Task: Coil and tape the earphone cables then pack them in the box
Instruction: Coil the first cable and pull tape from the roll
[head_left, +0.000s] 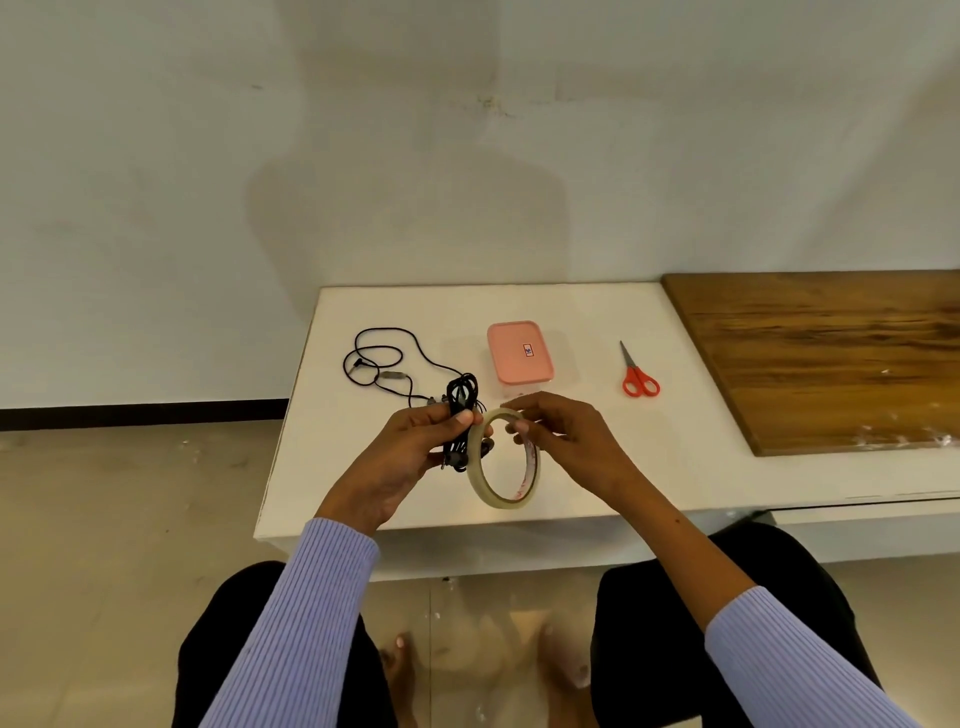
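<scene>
My left hand (415, 452) grips a coiled black earphone cable (461, 397) upright above the white table; its thumb also touches the edge of a clear tape roll (503, 460). My right hand (561, 434) pinches the top of that tape roll, which hangs between both hands. A second black earphone cable (379, 358) lies loose and uncoiled on the table at the left. A small box with a pink lid (519, 353), closed, stands behind my hands.
Red-handled scissors (638, 375) lie on the white table (701, 457) to the right of the box. A wooden board (831, 353) covers the far right. The table's left edge drops to the floor; my knees are under its front edge.
</scene>
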